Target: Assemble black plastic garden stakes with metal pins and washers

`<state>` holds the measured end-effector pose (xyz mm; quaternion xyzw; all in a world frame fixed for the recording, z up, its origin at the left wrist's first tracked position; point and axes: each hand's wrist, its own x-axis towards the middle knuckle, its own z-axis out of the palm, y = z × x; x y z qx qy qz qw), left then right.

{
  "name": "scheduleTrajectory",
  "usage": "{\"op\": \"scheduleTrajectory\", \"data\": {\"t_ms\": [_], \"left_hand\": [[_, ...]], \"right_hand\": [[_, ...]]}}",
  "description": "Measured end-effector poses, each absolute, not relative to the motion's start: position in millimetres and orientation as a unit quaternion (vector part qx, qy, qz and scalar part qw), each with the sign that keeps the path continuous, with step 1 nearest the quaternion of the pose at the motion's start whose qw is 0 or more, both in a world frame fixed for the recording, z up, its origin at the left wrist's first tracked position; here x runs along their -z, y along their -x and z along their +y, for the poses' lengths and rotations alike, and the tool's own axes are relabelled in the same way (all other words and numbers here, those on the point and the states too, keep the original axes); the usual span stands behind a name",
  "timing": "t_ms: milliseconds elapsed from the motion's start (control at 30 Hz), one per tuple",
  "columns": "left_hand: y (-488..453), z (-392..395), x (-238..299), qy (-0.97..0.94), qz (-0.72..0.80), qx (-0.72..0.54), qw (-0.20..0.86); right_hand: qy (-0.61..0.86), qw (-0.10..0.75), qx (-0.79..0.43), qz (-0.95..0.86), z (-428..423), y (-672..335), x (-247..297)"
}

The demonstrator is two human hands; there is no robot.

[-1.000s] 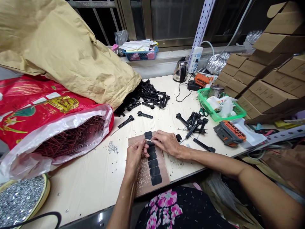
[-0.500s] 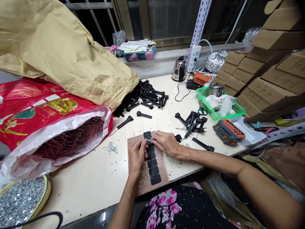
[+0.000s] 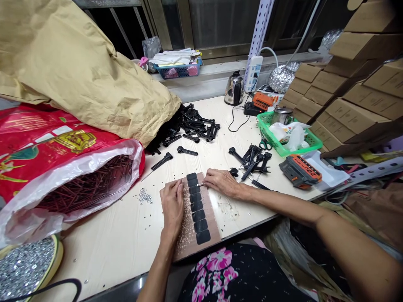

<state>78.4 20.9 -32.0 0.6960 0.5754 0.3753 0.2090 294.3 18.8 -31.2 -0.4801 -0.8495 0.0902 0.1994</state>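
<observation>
A row of several black rounded-square pieces (image 3: 198,215) lies down the middle of a brown board (image 3: 185,247) speckled with pale crumbs. My right hand (image 3: 222,183), at the board's right edge, pinches a small thin silvery piece (image 3: 200,185) whose tip meets the second black piece from the far end. On the left side of the board is my left hand (image 3: 172,201), its thumb and fingers drawn together; whatever may be between them is hidden. Small clear beads (image 3: 145,196) are scattered on the table to its left.
Black plastic clips with long arms (image 3: 198,123) spill from a big tan paper bag (image 3: 119,88). More clips (image 3: 252,159) lie right of the board. At left are a red bag of thin brown rods (image 3: 91,180) and a bowl of shiny beads (image 3: 27,266). A green basket (image 3: 285,152) stands right.
My hands have come apart: the left has drawn back left from the black pieces, while the right has its fingers at their right side with the silvery piece. The view has shifted slightly.
</observation>
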Motion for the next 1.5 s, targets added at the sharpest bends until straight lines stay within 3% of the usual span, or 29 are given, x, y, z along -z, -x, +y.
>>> {"op": "scheduleTrajectory", "data": {"t_ms": [367,700,867,967,1100,1233,1400,1500], "left_hand": [[-80,20,58,-0.794,0.533,-0.262,0.132],[-78,23,62,-0.761,0.540,-0.319,0.166],[-79,19,56,-0.716,0.567,-0.358,0.193],[-80,18,53,-0.711,0.570,-0.361,0.198],[-80,19,54,-0.704,0.581,-0.361,0.193],[-80,19,54,-0.704,0.580,-0.364,0.187],[-81,19,52,-0.696,0.593,-0.359,0.184],[-82,19,50,-0.690,0.597,-0.363,0.190]], "right_hand": [[0.403,0.210,-0.030,-0.890,38,-289,49],[0.282,0.172,0.029,-0.943,30,-290,48],[0.290,0.167,0.025,-0.942,22,-288,43],[0.219,0.147,0.018,-0.964,21,-289,39],[0.302,0.158,-0.019,-0.940,21,-293,36],[0.197,0.146,-0.039,-0.969,11,-289,33],[0.334,0.155,-0.062,-0.928,7,-285,33],[0.199,0.141,-0.068,-0.967,3,-283,36]]}}
